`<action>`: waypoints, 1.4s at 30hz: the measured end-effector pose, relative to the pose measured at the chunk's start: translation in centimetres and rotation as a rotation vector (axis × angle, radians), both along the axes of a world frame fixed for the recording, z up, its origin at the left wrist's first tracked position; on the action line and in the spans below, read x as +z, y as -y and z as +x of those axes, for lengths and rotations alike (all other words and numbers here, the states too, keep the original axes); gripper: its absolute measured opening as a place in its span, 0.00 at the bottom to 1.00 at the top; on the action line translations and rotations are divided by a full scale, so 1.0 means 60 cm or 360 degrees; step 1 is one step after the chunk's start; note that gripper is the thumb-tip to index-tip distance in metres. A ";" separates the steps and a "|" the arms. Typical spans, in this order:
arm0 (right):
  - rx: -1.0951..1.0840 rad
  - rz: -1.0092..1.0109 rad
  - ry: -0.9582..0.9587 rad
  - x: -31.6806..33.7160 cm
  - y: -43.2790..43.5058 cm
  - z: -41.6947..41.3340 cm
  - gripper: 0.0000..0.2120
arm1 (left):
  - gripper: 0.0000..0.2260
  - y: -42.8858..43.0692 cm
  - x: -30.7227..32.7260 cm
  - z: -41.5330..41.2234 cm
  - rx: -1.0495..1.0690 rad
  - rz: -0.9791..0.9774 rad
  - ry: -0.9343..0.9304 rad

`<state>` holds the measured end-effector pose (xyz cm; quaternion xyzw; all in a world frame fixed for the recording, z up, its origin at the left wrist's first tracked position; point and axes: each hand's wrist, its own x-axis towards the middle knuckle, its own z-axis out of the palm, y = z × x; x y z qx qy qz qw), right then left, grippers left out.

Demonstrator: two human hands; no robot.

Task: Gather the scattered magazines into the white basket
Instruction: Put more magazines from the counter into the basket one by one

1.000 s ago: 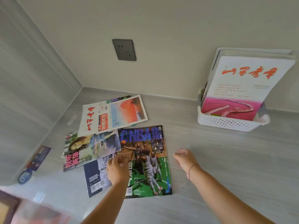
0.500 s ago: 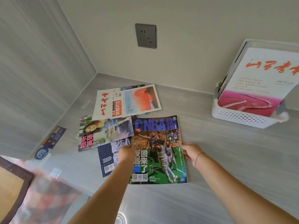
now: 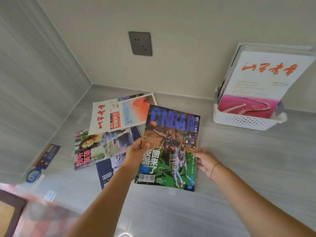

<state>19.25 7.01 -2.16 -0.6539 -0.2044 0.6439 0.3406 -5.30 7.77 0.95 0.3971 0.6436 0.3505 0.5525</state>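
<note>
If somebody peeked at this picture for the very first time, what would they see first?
Probably the bright NBA magazine in the middle, held at its side edges by the left hand and right hand. Next, the white basket at the right by the wall, with a big white and pink magazine standing in it. More magazines lie spread on the grey counter to the left.

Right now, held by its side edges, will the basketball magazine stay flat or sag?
Probably sags a little: the basketball magazine looks thin, pinched only at mid-edges by the left hand and right hand. Its glossy-looking cover may slip. Likely light, since fingertips carry it.
</note>
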 end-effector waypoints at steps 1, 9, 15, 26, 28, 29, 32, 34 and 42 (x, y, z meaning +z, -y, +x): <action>-0.0023 0.0011 -0.0066 0.002 0.001 0.007 0.05 | 0.07 -0.005 0.011 0.005 -0.0058 0.0022 0.0036; -0.0039 0.0103 -0.0208 0.017 0.002 0.082 0.10 | 0.10 -0.037 0.091 0.099 -0.0364 0.0198 0.0241; -0.0284 0.0482 0.0159 0.086 -0.026 0.209 0.07 | 0.08 -0.092 0.125 0.178 -0.0396 0.0230 0.0068; -0.0498 0.0964 0.0633 0.270 -0.147 0.450 0.07 | 0.14 -0.262 0.239 0.428 -0.0475 0.0565 0.0025; -0.0534 0.0980 0.0671 0.277 -0.159 0.478 0.08 | 0.15 -0.286 0.243 0.458 -0.0436 0.0567 0.0003; -0.0539 0.0972 0.0685 0.277 -0.164 0.489 0.06 | 0.15 -0.296 0.240 0.471 -0.0417 0.0561 -0.0005; -0.0529 0.0889 0.0726 0.256 -0.174 0.511 0.04 | 0.14 -0.315 0.219 0.498 -0.0358 0.0507 -0.0038; -0.0527 0.0837 0.0723 0.237 -0.179 0.517 0.04 | 0.11 -0.319 0.197 0.509 -0.0286 0.0459 -0.0047; -0.0465 0.0770 0.0703 0.182 -0.207 0.498 0.07 | 0.05 -0.324 0.128 0.507 0.0101 0.0328 -0.0128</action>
